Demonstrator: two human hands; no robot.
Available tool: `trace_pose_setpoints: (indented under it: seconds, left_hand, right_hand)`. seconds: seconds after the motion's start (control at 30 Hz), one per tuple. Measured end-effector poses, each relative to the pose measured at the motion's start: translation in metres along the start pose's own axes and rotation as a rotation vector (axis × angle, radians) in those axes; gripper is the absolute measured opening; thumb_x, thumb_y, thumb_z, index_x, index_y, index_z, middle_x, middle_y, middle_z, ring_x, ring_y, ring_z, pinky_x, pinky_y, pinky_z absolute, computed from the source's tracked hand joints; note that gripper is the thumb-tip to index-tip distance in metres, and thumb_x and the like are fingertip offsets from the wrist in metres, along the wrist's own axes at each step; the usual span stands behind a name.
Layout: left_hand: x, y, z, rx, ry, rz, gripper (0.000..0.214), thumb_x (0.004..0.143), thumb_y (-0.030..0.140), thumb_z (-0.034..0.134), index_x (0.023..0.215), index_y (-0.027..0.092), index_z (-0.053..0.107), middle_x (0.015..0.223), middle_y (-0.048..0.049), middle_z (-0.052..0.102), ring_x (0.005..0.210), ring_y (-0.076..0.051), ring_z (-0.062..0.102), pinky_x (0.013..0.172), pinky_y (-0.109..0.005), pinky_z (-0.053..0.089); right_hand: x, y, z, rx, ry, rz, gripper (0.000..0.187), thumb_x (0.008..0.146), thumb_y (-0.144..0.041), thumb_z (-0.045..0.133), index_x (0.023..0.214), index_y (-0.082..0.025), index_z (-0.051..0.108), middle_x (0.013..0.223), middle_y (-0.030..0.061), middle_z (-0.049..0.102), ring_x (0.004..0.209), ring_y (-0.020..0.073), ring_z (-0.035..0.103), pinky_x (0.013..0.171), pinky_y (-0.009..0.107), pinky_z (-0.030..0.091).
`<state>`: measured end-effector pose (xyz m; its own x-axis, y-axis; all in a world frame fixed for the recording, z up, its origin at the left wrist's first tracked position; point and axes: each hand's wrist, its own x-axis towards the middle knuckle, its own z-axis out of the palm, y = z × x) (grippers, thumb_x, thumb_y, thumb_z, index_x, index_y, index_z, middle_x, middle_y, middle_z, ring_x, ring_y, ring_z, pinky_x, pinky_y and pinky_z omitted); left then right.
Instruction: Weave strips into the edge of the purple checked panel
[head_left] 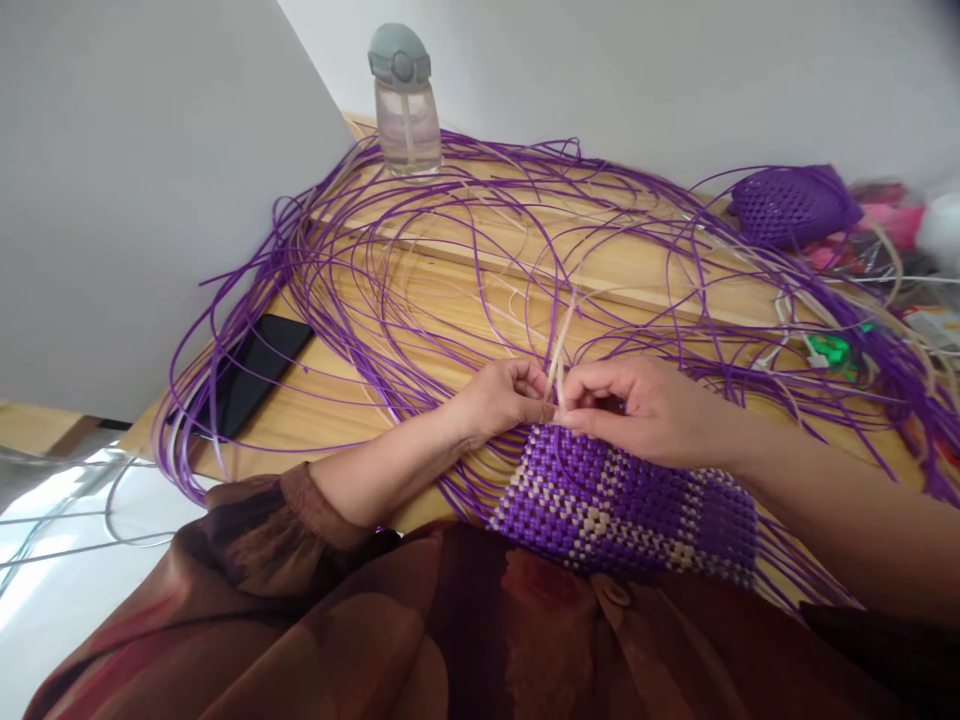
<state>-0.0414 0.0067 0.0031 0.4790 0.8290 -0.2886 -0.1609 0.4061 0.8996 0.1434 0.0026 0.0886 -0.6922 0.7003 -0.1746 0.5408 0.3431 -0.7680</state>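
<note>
While purple-and-beige woven panel (600, 500) lies before me, my left hand (514, 398) and right hand (634, 408), close together, pinch beige strands (559, 350) at its far edge.

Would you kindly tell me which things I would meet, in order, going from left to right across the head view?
Phone → bottle → left hand → right hand → purple mesh.
</note>
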Motion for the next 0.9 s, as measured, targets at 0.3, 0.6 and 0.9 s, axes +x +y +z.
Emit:
trace_pose_setpoints:
  seconds: [0.3, 0.6, 0.9]
  left_hand:
    - [-0.001, -0.002, 0.006, -0.183, -0.088, 0.075, 0.035, 0.047, 0.012, 0.089, 0.075, 0.010, 0.068, 0.073, 0.0004, 0.066, 0.070, -0.011, 0.059, 0.075, -0.027, 0.046]
    - [-0.002, -0.002, 0.006, -0.285, -0.103, 0.031, 0.035, 0.052, 0.008, 0.086, 0.075, 0.011, 0.061, 0.070, 0.0019, 0.065, 0.065, -0.007, 0.059, 0.071, -0.024, 0.046]
    - [-0.005, 0.002, 0.008, -0.302, -0.108, 0.073, 0.040, 0.053, 0.010, 0.088, 0.068, 0.013, 0.051, 0.063, 0.0046, 0.062, 0.057, -0.005, 0.057, 0.065, -0.022, 0.046]
  right_hand:
    - [0.035, -0.012, -0.005, -0.293, 0.130, -0.080, 0.009, 0.082, -0.020, 0.065, 0.083, -0.019, 0.074, 0.080, -0.0007, 0.072, 0.072, 0.0123, 0.062, 0.068, 0.025, 0.042]
    - [0.038, -0.008, -0.002, 0.103, 0.146, 0.355, 0.012, 0.075, -0.027, 0.072, 0.074, -0.019, 0.063, 0.059, -0.0019, 0.061, 0.047, 0.0079, 0.050, 0.044, 0.021, 0.035]
    - [0.028, 0.017, 0.004, 0.308, 0.311, 0.506, 0.017, 0.075, -0.020, 0.070, 0.072, -0.019, 0.053, 0.049, -0.0056, 0.048, 0.038, 0.0049, 0.038, 0.037, 0.020, 0.024]
